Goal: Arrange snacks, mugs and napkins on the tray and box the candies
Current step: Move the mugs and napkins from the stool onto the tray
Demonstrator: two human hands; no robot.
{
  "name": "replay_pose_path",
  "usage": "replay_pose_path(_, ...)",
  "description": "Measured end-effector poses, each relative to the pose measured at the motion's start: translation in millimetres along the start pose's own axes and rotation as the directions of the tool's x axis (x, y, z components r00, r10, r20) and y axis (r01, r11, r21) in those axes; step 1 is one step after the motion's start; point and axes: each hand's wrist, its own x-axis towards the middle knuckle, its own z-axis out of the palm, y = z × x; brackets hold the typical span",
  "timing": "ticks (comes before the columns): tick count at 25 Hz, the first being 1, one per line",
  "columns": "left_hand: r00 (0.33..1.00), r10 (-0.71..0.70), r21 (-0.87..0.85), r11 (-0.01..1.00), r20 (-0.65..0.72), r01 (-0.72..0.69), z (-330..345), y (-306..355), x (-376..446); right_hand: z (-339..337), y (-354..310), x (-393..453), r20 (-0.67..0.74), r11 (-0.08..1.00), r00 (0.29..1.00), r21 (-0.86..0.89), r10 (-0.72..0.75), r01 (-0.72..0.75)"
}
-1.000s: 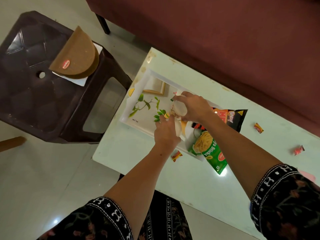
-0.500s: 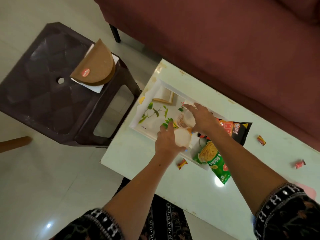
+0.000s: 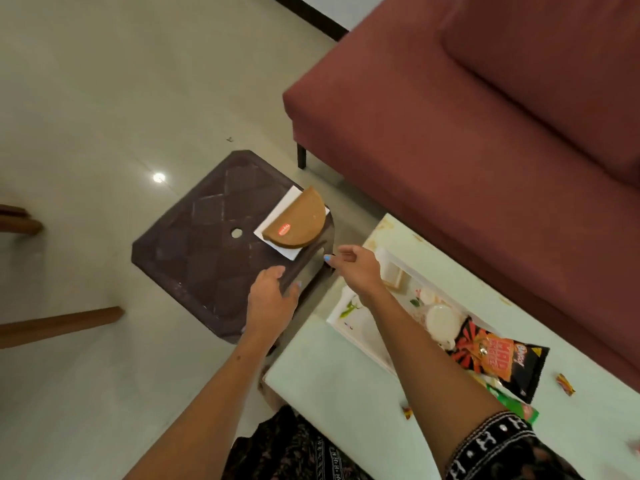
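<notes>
Room: pale glossy tiled floor (image 3: 97, 109) with a maroon sofa (image 3: 485, 116) along the far right; a light green low table (image 3: 349, 403) sits in front of it.
Sleeves: dark patterned fabric with a white-figured cuff on the right arm (image 3: 498, 445), at the bottom edge.
Candies: one wrapped candy (image 3: 407, 412) lies on the table near the right forearm; another (image 3: 565, 384) lies well apart, toward the right edge.
Snack packets: a black and orange packet (image 3: 498, 362) lies partly over the near-right end of the tray; a green packet (image 3: 519, 407) pokes out just beside it, mostly hidden by the arm.
Tray: white tray (image 3: 349, 327) with a leaf print, on the table; it holds two white mugs (image 3: 443, 322) seen from above, and a folded beige napkin (image 3: 394, 275) at its far corner.
Left hand: left hand (image 3: 272, 296) empty, fingers spread loosely, over the near edge of the stool.
Right hand: right hand (image 3: 353, 268) empty, fingers half-curled and apart, reaching past the tray's far corner toward the stool.
Stool: dark brown plastic stool (image 3: 207, 251) to the left of the table.
Box: brown semicircular box (image 3: 296, 221) with a red label, resting on a white napkin (image 3: 277, 223) at the stool's far-right corner, near the right fingertips but not touched.
</notes>
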Motion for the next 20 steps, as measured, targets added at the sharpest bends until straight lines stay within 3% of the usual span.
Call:
replay_pose_path(6,0.997,0.051,-0.055,0.997,-0.051,-0.054,-43,-11,23,60,-38,36,-0.020,0.902,0.954,0.331,0.300,-0.277)
replay_pose_path(11,0.997,0.081,0.005,0.997,-0.012,-0.081,-61,-16,41,77,-52,52,-0.010,0.818,0.899,0.418,0.438,-0.394)
replay_pose_path(15,0.985,0.173,0.182,0.968,0.021,-0.174,-68,-5,54,84,-69,44,-0.058,0.858,0.917,0.379,0.395,-0.346)
replay_pose_path(18,0.958,0.279,0.333,0.899,0.064,-0.284,-62,16,62,83,-82,27,-0.175,0.940,0.948,0.265,0.266,-0.215)
replay_pose_path(20,0.948,0.278,0.440,0.840,0.154,-0.317,-53,33,64,78,-86,10,-0.226,0.971,0.957,0.195,0.181,-0.138)
